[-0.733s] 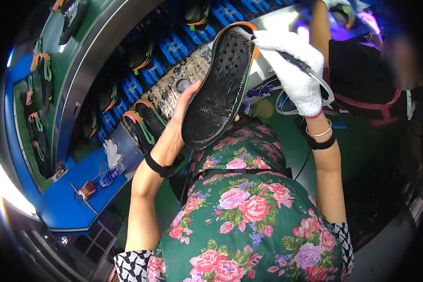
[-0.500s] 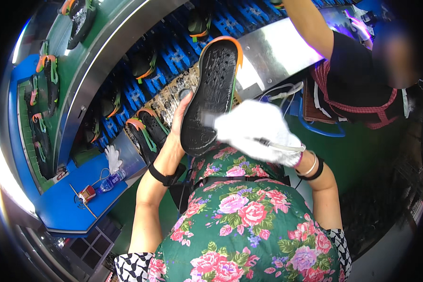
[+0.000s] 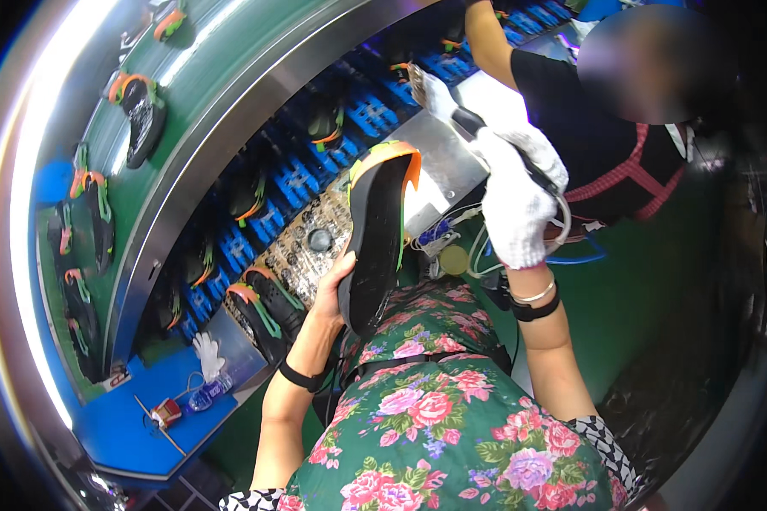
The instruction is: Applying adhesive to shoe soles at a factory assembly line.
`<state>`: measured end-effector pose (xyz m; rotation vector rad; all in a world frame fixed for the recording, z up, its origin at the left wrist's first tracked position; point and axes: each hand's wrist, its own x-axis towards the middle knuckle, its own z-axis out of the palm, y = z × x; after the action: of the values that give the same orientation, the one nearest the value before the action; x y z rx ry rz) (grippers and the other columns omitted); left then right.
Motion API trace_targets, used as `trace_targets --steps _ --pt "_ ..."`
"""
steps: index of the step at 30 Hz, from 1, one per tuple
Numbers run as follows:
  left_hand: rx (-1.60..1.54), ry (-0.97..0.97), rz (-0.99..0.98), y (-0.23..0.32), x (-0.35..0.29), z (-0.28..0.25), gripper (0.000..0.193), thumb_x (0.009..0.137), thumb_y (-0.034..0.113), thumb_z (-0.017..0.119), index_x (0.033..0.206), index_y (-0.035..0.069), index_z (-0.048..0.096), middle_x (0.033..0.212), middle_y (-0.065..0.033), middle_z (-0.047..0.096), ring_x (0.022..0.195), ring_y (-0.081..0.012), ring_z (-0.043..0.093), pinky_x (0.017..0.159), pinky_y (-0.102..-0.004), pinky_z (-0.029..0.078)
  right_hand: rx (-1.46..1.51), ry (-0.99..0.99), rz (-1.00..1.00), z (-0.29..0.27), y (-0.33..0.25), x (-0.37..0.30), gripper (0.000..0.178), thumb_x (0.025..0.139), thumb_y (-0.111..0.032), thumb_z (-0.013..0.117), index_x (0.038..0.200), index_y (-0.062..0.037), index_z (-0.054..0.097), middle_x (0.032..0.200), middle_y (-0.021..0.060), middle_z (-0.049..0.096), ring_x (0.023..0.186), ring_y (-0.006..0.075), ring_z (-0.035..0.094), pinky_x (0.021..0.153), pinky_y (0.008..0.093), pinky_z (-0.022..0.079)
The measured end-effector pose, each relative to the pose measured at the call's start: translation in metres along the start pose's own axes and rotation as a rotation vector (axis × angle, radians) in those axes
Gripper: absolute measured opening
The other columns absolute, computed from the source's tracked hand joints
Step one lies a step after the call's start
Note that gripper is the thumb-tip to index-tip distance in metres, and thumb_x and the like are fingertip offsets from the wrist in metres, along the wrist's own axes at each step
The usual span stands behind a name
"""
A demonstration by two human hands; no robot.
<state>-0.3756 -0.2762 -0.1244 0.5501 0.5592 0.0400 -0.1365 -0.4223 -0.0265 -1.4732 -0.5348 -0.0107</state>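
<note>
My bare left hand grips a black sandal by its left side, heel end toward me, with an orange and green strap at the far end. The sandal is tilted on edge. My right hand, in a white glove, is closed round the dark handle of a flat brush, which has a thin hose along it. The brush is lifted beyond the sandal to its right, apart from it. Left of my left hand stands a pair of black sandals with orange and green straps.
A green conveyor belt carrying several sandals curves along the left. Blue racks with sandals run behind a stained board. A blue table holds a bottle and a white glove. A co-worker is at upper right.
My right hand has swung the brush off the sandal's footbed, up and to the right. The sandal has turned on edge and come slightly lower, still in my left hand.
</note>
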Motion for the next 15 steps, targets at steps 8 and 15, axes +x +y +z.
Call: trace_targets --steps 8,15 --pt "0.387 -0.054 0.059 -0.006 0.012 0.039 0.084 0.089 0.031 0.067 0.159 0.003 0.033 0.153 -0.0123 0.048 0.132 -0.0204 0.053 0.11 -0.034 0.042 -0.399 0.013 -0.56 0.001 0.007 0.029 0.014 0.087 0.003 0.069 0.1 0.0047 0.072 0.099 0.0146 0.074 0.094 0.0285 0.071 0.085 0.0378 0.056" --pt "0.318 -0.036 0.058 0.005 0.012 0.054 0.083 0.089 0.029 0.07 0.159 0.002 0.033 0.148 -0.0131 0.053 0.128 -0.0226 0.058 0.109 -0.0349 0.046 -0.444 0.073 -0.57 -0.014 0.027 0.033 0.012 0.085 0.003 0.071 0.097 0.0025 0.072 0.094 0.0138 0.073 0.09 0.0303 0.069 0.082 0.0397 0.055"
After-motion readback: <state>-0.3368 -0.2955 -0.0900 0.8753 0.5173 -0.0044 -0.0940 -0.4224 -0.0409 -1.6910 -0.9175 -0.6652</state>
